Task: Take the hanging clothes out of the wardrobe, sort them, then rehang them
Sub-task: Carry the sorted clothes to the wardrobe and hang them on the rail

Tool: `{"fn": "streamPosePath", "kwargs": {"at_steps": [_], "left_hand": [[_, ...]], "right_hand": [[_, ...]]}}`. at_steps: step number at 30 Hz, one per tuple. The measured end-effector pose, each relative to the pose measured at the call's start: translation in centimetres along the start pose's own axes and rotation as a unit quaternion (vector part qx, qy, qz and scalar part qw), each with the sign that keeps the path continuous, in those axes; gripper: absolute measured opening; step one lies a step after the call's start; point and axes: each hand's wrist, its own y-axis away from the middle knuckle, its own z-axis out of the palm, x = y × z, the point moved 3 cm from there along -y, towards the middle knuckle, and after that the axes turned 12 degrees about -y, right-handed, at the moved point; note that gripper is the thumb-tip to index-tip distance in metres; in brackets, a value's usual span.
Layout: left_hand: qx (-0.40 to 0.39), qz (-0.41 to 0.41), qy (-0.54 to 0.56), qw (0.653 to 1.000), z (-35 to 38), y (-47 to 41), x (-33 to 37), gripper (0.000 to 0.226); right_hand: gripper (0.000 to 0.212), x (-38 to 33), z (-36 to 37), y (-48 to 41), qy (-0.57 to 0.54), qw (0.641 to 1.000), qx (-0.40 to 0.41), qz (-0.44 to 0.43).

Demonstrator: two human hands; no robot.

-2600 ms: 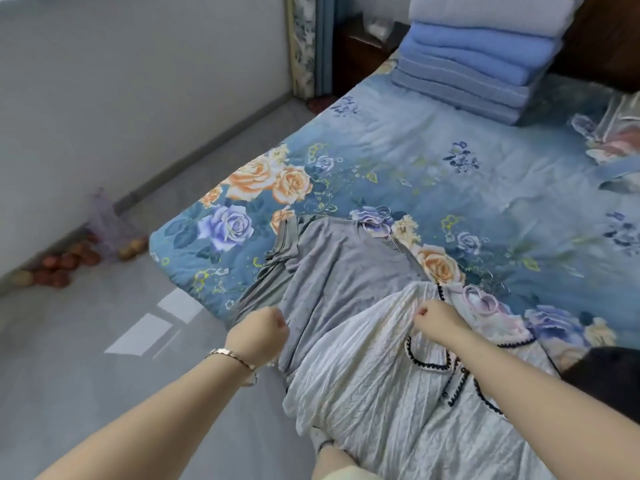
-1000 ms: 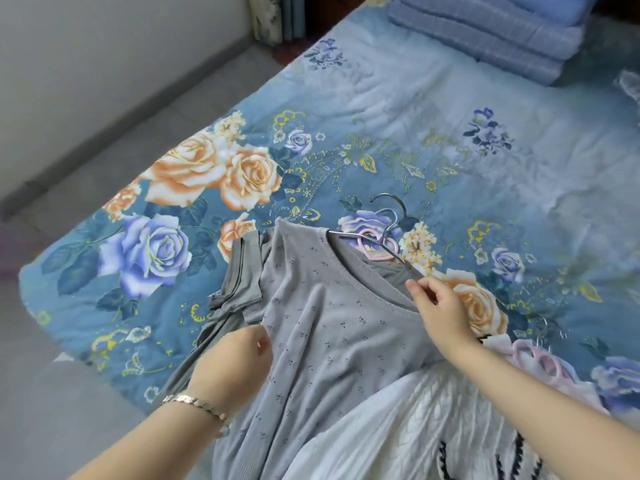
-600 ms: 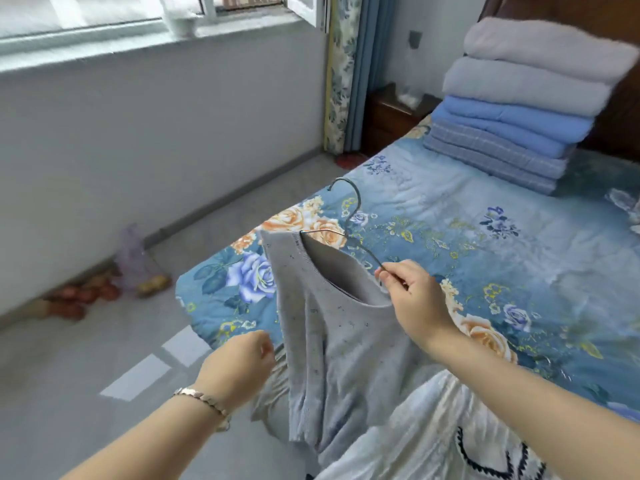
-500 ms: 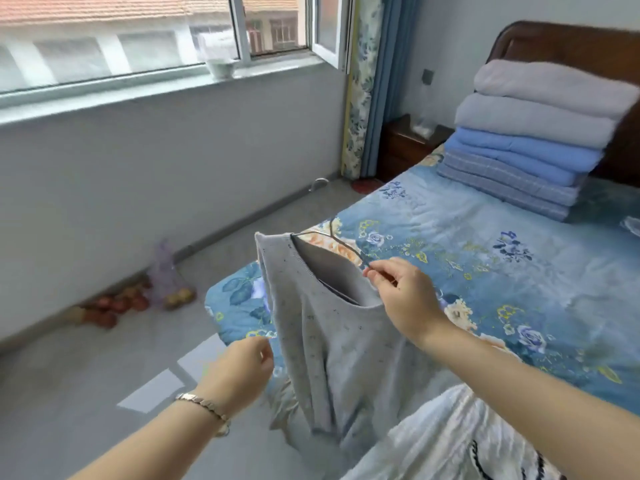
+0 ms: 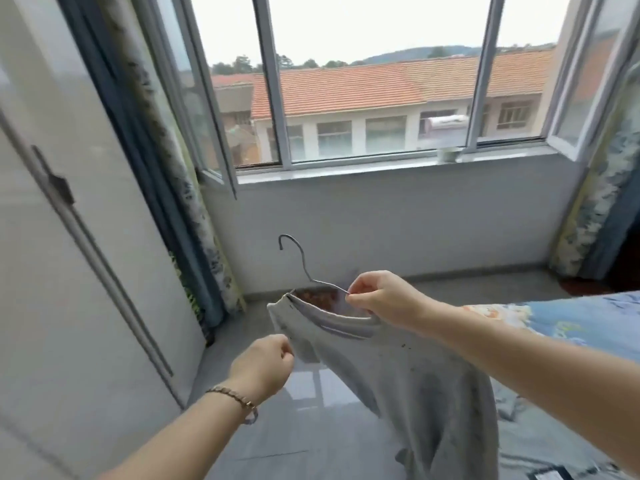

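Right hand (image 5: 379, 299): pinching wire hanger (image 5: 304, 263) at the grey top (image 5: 408, 382) neckline
Left hand (image 5: 263, 367): fist curled shut, beside the top's shoulder; whether it grips cloth, cannot tell

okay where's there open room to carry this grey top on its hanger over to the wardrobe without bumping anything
Open: the grey tiled floor between the white wardrobe door and the floral bed, up to the wall under the window. Tight: the left corner, where blue floral curtains meet that door. The right hand pinches the wire hanger carrying the grey top.
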Motion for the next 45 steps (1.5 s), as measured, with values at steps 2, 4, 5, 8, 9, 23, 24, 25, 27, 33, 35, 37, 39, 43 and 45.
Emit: {"fn": "streamPosePath", "kwargs": {"at_steps": [2, 4, 5, 8, 9, 23, 24, 25, 27, 33, 35, 37, 39, 43, 45], "left_hand": [[0.016, -0.070, 0.005, 0.997, -0.8, 3.8, -2.8, 0.017], [0.024, -0.140, 0.012, 0.990, -1.3, 8.2, -5.2, 0.018], [0.027, -0.170, 0.012, 0.985, -1.5, 10.6, -6.1, 0.017], [0.047, -0.251, 0.010, 0.967, -2.2, 18.1, -8.6, 0.013], [0.056, -0.279, 0.009, 0.959, -2.6, 20.9, -9.4, 0.013], [0.144, -0.629, 0.030, 0.763, -6.3, 65.6, -18.2, 0.021], [0.150, -0.645, 0.025, 0.749, -6.7, 68.9, -18.4, 0.023], [0.151, -0.659, 0.026, 0.736, -7.1, 72.1, -18.6, 0.025], [0.124, -0.681, 0.031, 0.721, -7.9, 78.3, -18.9, 0.027], [0.058, -0.737, 0.044, 0.672, -10.7, 92.2, -21.0, 0.028], [0.054, -0.745, 0.040, 0.663, -12.1, 95.0, -21.8, 0.021], [0.064, -0.755, 0.023, 0.652, -13.7, 97.4, -23.0, 0.018], [0.076, -0.757, 0.007, 0.649, -15.2, 99.2, -24.7, 0.023], [0.078, -0.763, -0.001, 0.642, -17.9, 101.7, -29.1, 0.021], [0.092, -0.766, -0.012, 0.636, -19.7, 102.6, -31.6, 0.021]], "right_hand": [[0.011, -1.6, 3.1, 1.1, -0.008, 0.998, -0.050, -0.031], [0.007, -2.9, 6.4, 2.8, -0.009, 0.993, -0.102, -0.066], [0.006, -3.5, 8.2, 3.9, -0.007, 0.988, -0.129, -0.084], [0.013, -5.5, 13.3, 7.9, 0.007, 0.967, -0.217, -0.131], [0.014, -6.3, 15.0, 9.4, 0.009, 0.959, -0.245, -0.140], [0.017, -21.2, 37.5, 34.7, -0.074, 0.840, -0.514, -0.157], [0.016, -22.1, 39.2, 36.8, -0.087, 0.833, -0.526, -0.146], [0.012, -23.1, 40.9, 38.8, -0.091, 0.828, -0.536, -0.138], [0.009, -25.2, 44.2, 42.9, -0.098, 0.819, -0.550, -0.131], [0.026, -31.2, 53.5, 52.1, -0.102, 0.829, -0.543, -0.090], [0.036, -33.7, 56.0, 54.6, -0.103, 0.833, -0.534, -0.102], [0.036, -36.7, 58.4, 56.9, -0.122, 0.828, -0.538, -0.101], [0.033, -39.7, 60.8, 58.7, -0.141, 0.823, -0.540, -0.107], [0.014, -46.4, 66.3, 61.4, -0.178, 0.808, -0.546, -0.129], [0.011, -49.7, 69.4, 62.5, -0.202, 0.794, -0.557, -0.141]]}}
